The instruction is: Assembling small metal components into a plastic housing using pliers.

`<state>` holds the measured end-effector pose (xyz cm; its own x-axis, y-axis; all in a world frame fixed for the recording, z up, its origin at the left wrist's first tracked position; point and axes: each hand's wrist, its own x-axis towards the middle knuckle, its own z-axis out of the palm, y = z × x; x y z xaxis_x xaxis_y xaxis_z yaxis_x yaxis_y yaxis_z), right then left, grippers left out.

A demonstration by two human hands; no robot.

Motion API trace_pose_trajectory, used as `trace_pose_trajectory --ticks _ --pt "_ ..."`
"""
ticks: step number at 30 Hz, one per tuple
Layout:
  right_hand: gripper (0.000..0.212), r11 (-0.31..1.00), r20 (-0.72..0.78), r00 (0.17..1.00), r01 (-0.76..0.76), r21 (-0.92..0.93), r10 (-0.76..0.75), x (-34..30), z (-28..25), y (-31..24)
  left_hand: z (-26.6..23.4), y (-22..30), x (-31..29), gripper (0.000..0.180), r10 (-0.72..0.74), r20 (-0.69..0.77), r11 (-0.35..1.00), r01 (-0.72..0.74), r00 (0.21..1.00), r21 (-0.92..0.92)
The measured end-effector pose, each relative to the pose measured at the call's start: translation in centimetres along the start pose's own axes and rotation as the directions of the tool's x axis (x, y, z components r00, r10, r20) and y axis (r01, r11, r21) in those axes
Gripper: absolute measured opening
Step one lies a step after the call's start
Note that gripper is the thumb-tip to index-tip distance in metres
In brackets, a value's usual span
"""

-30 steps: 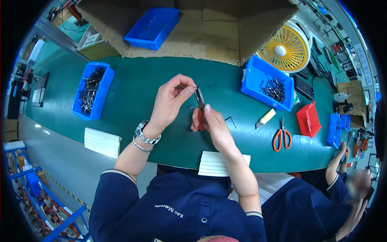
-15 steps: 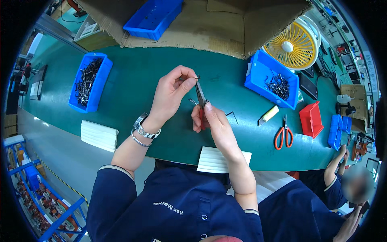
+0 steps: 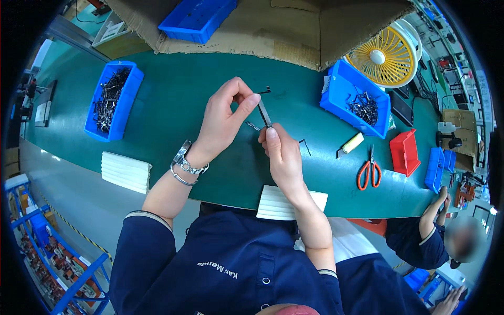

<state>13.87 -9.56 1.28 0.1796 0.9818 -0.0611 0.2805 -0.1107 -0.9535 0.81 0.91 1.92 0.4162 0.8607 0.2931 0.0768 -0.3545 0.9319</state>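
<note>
Over a green worktop [image 3: 173, 100], mid-frame, pinched a thin black piece [image 3: 266, 91] in the left hand [image 3: 224, 113], likely to steady it, and gripped a grey metal tool [image 3: 264, 113] in the right hand [image 3: 282, 155], probably close for better aim.

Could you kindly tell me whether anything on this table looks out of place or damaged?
A bent black piece lies loose on the green table, right of the right hand, though other small dark parts sit in the blue bin at left. The cardboard box has a ragged front edge, as if torn.
</note>
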Motion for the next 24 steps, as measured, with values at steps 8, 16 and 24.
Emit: trace_pose_trajectory --ticks 8,16,24 --pt "0.028 0.946 -0.133 0.978 0.116 -0.303 -0.163 -0.2 0.3 -0.4 0.3 0.1 -0.3 0.018 0.030 -0.035 0.999 -0.030 0.999 0.016" --pt "0.039 0.904 0.218 0.974 -0.153 0.399 0.068 0.1 -0.1 0.0 0.9 -0.7 -0.4 0.016 -0.052 -0.077 0.964 0.030 0.996 -0.264" --pt "0.040 0.830 0.260 0.959 -0.234 0.507 0.112 -0.3 0.2 0.0 1.4 -0.8 -0.7 0.017 -0.066 -0.103 0.963 0.036 0.993 -0.268"
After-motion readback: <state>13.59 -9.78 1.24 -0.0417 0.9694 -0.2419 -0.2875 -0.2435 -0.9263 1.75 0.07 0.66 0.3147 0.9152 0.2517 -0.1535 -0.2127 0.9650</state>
